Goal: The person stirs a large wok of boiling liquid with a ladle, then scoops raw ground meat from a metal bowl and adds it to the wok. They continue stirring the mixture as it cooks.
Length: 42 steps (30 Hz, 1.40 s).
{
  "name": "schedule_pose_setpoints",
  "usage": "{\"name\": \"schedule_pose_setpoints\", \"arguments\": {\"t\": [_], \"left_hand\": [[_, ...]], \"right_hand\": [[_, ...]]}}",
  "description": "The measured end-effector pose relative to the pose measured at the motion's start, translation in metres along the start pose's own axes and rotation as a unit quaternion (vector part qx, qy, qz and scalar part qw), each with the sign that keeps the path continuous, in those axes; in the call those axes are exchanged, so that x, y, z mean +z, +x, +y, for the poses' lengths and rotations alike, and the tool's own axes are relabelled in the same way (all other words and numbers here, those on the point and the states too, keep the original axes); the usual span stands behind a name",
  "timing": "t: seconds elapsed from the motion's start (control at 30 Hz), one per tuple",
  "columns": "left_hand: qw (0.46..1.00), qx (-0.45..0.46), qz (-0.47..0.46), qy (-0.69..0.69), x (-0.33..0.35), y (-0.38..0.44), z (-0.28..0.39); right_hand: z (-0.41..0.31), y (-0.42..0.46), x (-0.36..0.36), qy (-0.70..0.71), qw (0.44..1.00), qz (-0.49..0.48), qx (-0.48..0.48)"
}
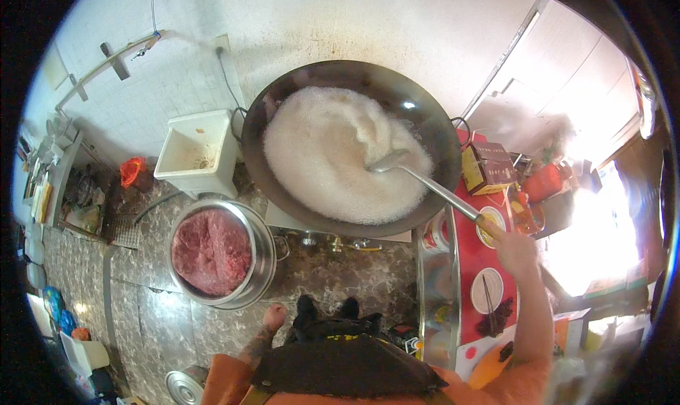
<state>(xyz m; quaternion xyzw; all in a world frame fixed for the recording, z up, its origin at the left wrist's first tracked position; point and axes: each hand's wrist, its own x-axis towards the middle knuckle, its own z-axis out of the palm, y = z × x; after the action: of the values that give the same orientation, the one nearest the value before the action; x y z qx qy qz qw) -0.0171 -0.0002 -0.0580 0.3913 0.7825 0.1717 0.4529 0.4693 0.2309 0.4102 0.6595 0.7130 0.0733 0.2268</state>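
My right hand (pixel 516 253) grips the wooden end of a long metal wok ladle (pixel 446 191). The ladle's head rests partly sunk in pale foam (pixel 329 150), which covers most of the liquid in a large dark wok (pixel 313 76). Down by my side, my left hand (pixel 275 316) hangs with curled fingers, and nothing shows in it. Nearest to that hand stands a steel pot (pixel 268 277), with raw minced meat (pixel 211 252) heaped in a steel bowl (pixel 179 283) on top of it. The wok covers most of the burner stand (pixel 287 222).
On the right, a red-topped counter (pixel 470 251) holds a cardboard box (pixel 489 167), a bowl with chopsticks (pixel 486 291) and a bowl of yellowish contents (pixel 484 235). A white utility sink (pixel 199 150) stands left of the wok. Behind my left arm sits a lidded metal pot (pixel 186 386).
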Motion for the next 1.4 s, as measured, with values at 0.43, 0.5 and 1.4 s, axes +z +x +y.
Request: {"name": "schedule_pose_setpoints", "arguments": {"t": [0.43, 0.5, 1.4], "left_hand": [[0.974, 0.209, -0.034, 0.086, 0.046, 0.058, -0.075], [0.978, 0.167, -0.046, 0.113, 0.05, 0.058, -0.069], [0.997, -0.056, 0.009, -0.061, 0.016, 0.009, -0.048]], "right_hand": [[0.085, -0.063, -0.175, 0.01, 1.0, -0.015, -0.011], [0.086, -0.059, -0.172, 0.039, 0.999, -0.007, -0.024], [-0.136, 0.124, 0.015, 0.214, 0.973, 0.01, -0.091]]}}
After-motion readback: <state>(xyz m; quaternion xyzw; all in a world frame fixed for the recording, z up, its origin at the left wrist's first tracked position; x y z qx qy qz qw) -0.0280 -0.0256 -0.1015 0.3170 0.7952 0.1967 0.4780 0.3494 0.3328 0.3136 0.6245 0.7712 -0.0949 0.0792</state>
